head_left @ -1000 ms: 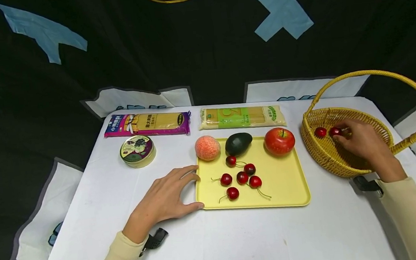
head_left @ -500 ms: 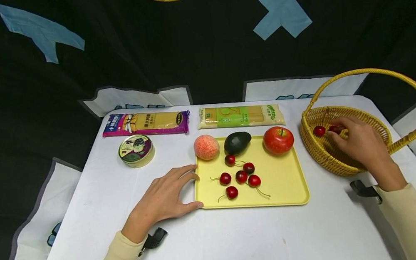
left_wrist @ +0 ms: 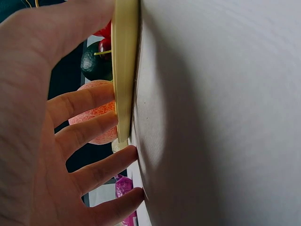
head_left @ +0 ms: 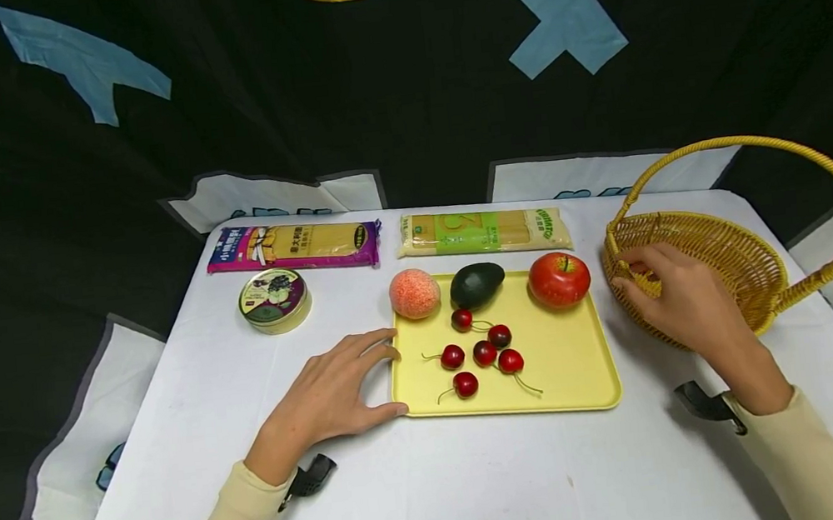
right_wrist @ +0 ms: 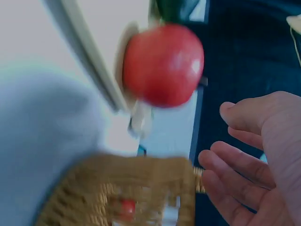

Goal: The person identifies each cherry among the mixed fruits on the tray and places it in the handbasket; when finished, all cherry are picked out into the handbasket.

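My left hand [head_left: 328, 398] lies beside the yellow tray [head_left: 562, 363], thumb and fingertips at its left edge, fingers spread and fairly straight. On the tray are several red cherries [head_left: 465, 385] with stems, a dark green avocado [head_left: 477, 285], a red apple [head_left: 559, 280] and a peach [head_left: 415, 294] at the back left corner. My right hand [head_left: 683, 293] hovers over the near left rim of the wicker basket [head_left: 751, 261]. In the right wrist view its fingers are loosely bent with nothing between them. A red spot [right_wrist: 127, 209] shows through the weave; the hand hides the cherries in the head view.
Behind the tray lie a purple-ended pasta packet [head_left: 295, 247] and a green-labelled pasta packet [head_left: 484, 232]. A round tin [head_left: 275, 300] stands at the left. The basket's tall handle [head_left: 821, 162] arches over it. White cloth [head_left: 484, 488] covers the table.
My right hand has let go of a cherry inside the basket and moved left and toward me, to the basket's rim. The left hand has stayed at the tray.
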The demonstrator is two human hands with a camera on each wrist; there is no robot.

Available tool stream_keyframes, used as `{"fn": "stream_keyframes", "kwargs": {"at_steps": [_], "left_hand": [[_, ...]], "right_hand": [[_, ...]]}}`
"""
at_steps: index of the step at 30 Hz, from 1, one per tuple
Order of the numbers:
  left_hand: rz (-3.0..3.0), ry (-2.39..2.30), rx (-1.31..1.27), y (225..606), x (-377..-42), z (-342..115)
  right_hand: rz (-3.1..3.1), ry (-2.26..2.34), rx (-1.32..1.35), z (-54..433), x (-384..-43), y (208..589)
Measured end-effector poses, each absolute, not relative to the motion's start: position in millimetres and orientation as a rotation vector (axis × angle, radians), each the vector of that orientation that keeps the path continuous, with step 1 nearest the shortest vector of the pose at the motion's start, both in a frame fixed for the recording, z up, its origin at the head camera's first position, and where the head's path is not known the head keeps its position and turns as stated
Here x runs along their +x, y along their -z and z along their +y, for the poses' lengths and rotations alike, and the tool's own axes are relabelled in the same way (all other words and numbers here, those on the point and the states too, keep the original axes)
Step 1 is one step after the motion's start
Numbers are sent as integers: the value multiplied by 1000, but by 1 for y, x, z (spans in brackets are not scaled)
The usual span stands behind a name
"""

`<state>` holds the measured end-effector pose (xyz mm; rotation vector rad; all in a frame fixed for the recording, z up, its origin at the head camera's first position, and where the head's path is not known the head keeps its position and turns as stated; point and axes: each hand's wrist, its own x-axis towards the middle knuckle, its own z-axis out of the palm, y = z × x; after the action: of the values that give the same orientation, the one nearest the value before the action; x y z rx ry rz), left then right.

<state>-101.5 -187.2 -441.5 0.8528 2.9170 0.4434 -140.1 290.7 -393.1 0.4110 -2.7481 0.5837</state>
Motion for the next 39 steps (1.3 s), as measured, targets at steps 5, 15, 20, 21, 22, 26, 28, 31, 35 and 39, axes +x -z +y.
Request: {"fn": "stream_keyframes", "kwargs": {"at_steps": [5, 15, 20, 21, 22, 26, 28, 31, 35, 39], "left_hand": [[2913, -446, 842, 441, -101, -187], [2913, -438, 829, 441, -101, -187], [2910, -446, 829, 441, -101, -187], [2910, -446, 830, 441, -101, -187], [2910, -446, 831, 442, -101, -187], [2910, -445, 834, 441, -102, -187], [2911, -446, 837, 441, -102, -187], [2911, -447, 838, 441, -102, -187], [2906, -449, 835, 441, -102, -187], [2902, -448, 826, 441, -102, -187]], "right_hand": [[-2688, -558, 540, 266, -131, 398], [-2589, -679, 760, 227, -119, 419], [-2612, -793, 808, 213, -113, 429], [-2628, -811, 810, 211, -111, 431], [-2642, -833, 818, 209, -110, 432], [-2699, -917, 854, 201, -105, 437], [-2721, -956, 875, 197, -104, 439], [-2762, -987, 890, 193, -103, 440], [-2811, -984, 907, 188, -103, 442], [-2847, -948, 911, 185, -102, 444]]}}
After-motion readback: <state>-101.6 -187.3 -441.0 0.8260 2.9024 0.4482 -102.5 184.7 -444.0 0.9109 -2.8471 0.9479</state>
